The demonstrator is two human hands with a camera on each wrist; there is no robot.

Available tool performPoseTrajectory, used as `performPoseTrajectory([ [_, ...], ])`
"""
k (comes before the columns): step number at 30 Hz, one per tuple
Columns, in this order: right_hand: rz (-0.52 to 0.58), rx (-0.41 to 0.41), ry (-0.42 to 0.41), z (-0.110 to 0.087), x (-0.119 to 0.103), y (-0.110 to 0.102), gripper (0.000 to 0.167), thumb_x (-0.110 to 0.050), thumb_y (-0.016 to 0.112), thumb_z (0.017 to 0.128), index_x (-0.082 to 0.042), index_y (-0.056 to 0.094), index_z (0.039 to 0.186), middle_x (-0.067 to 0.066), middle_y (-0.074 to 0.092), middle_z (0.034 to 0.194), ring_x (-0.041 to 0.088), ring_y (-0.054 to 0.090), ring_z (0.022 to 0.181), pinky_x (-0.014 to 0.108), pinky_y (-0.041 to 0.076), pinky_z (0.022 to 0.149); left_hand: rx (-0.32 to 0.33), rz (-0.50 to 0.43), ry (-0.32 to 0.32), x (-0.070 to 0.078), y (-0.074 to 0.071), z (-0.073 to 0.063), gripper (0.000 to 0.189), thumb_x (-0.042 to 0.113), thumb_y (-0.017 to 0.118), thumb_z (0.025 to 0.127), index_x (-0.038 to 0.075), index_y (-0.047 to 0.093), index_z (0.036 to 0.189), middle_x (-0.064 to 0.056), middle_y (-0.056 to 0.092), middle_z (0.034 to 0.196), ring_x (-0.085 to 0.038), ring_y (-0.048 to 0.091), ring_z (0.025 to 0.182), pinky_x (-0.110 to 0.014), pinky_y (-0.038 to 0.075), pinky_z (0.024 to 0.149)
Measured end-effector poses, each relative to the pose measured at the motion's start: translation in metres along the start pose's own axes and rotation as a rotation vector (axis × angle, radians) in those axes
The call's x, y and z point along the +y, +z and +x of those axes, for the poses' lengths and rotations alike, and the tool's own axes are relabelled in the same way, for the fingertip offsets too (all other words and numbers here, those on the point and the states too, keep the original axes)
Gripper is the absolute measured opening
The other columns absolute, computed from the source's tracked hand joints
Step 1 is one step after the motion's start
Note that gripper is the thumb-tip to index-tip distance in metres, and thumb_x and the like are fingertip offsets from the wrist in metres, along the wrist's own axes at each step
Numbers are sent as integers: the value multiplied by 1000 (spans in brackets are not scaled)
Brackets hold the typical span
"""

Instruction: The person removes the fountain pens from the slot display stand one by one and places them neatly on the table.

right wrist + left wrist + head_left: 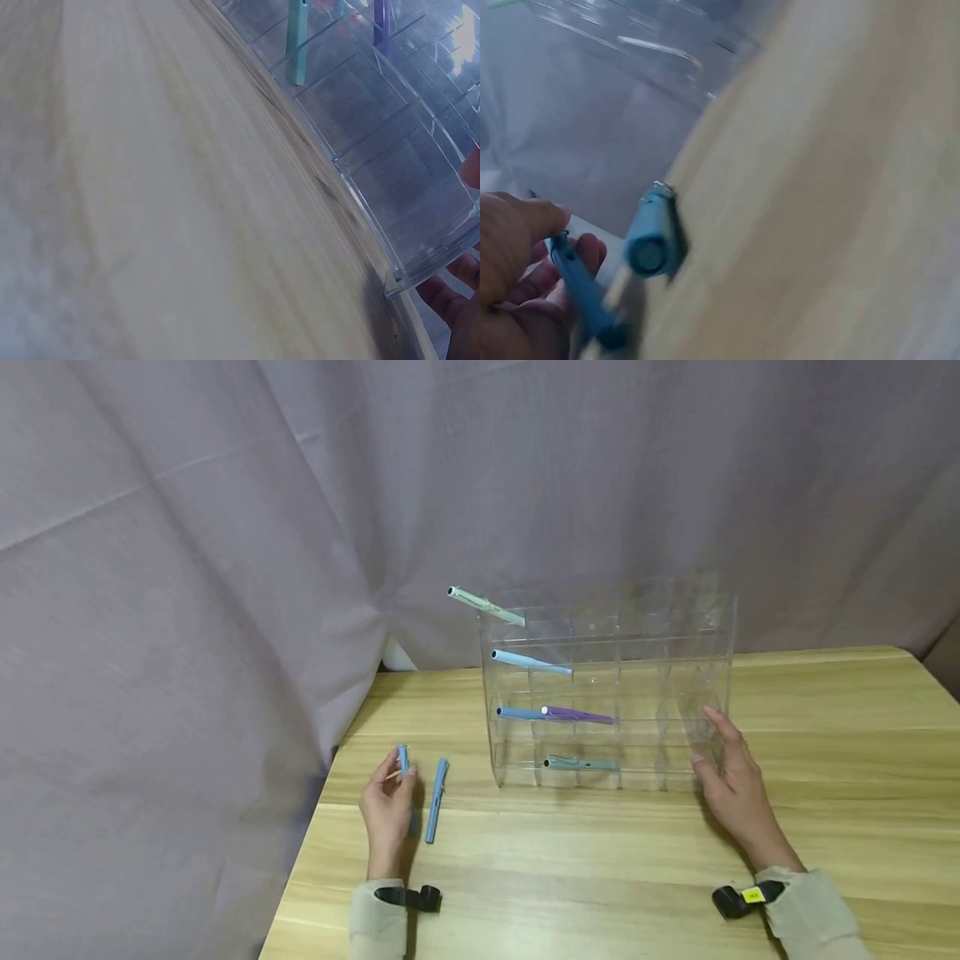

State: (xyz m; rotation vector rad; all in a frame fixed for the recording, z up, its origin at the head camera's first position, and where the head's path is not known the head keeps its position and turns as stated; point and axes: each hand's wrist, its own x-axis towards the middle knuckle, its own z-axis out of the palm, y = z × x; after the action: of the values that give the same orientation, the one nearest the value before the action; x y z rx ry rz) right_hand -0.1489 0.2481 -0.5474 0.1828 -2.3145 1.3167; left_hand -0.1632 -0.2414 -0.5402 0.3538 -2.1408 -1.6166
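On the left side of the wooden counter (600, 877), the left hand (386, 814) has its fingers (525, 225) curled round a blue pen (404, 762), pinching it just above the surface. Just beside it, a second blue pen (436, 800) lies flat on the counter, untouched. Further right stands the clear acrylic rack (607, 685), where five pens already sit in compartments: a pale green pen (483, 604) at the top, a light blue pen (528, 662) below, a blue pen and a purple pen (577, 716) side by side, and a teal pen (581, 764) lowest. Many cells are bare, so two pens look left to place. The right hand (731, 781) rests against the rack's right end, fingers relaxed and slightly apart.
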Motion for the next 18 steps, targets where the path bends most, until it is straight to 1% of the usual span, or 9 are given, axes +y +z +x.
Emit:
performPoseTrajectory([
  [2, 7, -2, 10, 0, -1, 1, 76, 3, 60, 100, -22, 35, 167, 28, 37, 170, -11, 24, 152, 77, 20, 127, 1, 61, 27, -5, 2, 2, 38, 5, 78, 97, 4, 74, 135, -21, 78, 117, -5, 71, 91, -9, 55, 78],
  [6, 5, -7, 19, -1, -1, 2, 75, 1, 60, 101, -23, 34, 167, 28, 37, 170, -8, 24, 155, 80, 21, 125, 10, 150, 61, -12, 4, 0, 27, 10, 78, 98, 5, 79, 125, -16, 82, 110, -6, 70, 86, -11, 53, 73],
  [8, 7, -13, 19, -1, -2, 2, 75, 1, 60, 101, -22, 34, 167, 28, 36, 171, 5, 26, 159, 80, 20, 125, 12, 182, 67, -13, 5, -1, 22, 7, 77, 98, 5, 81, 119, -15, 83, 105, -5, 68, 81, -13, 52, 69],
  [10, 8, -21, 19, 0, -2, 2, 75, 1, 60, 101, -22, 33, 167, 28, 34, 171, 26, 28, 162, 81, 20, 125, 5, 195, 61, -14, 7, -3, 20, 3, 76, 97, 5, 82, 116, -14, 83, 101, -3, 64, 77, -13, 50, 67],
  [12, 7, -25, 22, 1, -2, 1, 76, 1, 60, 100, -22, 33, 168, 28, 34, 172, 47, 29, 160, 82, 19, 124, -3, 201, 57, -14, 9, -4, 20, -1, 74, 96, 4, 81, 114, -14, 82, 99, -1, 62, 75, -12, 49, 66],
  [13, 7, -27, 23, 1, -3, 1, 76, 1, 59, 100, -22, 33, 168, 28, 33, 172, 55, 29, 158, 83, 19, 123, -2, 204, 58, -14, 10, -5, 21, -3, 73, 95, 3, 81, 114, -15, 82, 98, 0, 61, 75, -11, 48, 66],
  [14, 6, -30, 25, 1, -3, 1, 77, 1, 59, 100, -23, 32, 168, 28, 33, 172, 59, 29, 156, 84, 19, 123, -2, 200, 55, -14, 10, -5, 22, -4, 73, 95, 3, 81, 114, -15, 82, 98, 0, 61, 75, -11, 48, 66],
  [16, 2, -29, 29, 1, -3, 0, 77, 1, 59, 100, -23, 32, 168, 28, 33, 172, 58, 28, 157, 84, 19, 123, -2, 201, 58, -12, 12, -6, 22, -3, 74, 94, 2, 80, 115, -15, 81, 96, 0, 60, 75, -11, 48, 66],
  [18, -2, -27, 29, 1, -3, -1, 77, 1, 59, 100, -23, 32, 168, 27, 33, 173, 43, 28, 162, 83, 19, 124, -7, 213, 67, -9, 13, -7, 21, -1, 75, 94, 2, 80, 115, -15, 81, 95, -2, 61, 75, -11, 48, 65],
])
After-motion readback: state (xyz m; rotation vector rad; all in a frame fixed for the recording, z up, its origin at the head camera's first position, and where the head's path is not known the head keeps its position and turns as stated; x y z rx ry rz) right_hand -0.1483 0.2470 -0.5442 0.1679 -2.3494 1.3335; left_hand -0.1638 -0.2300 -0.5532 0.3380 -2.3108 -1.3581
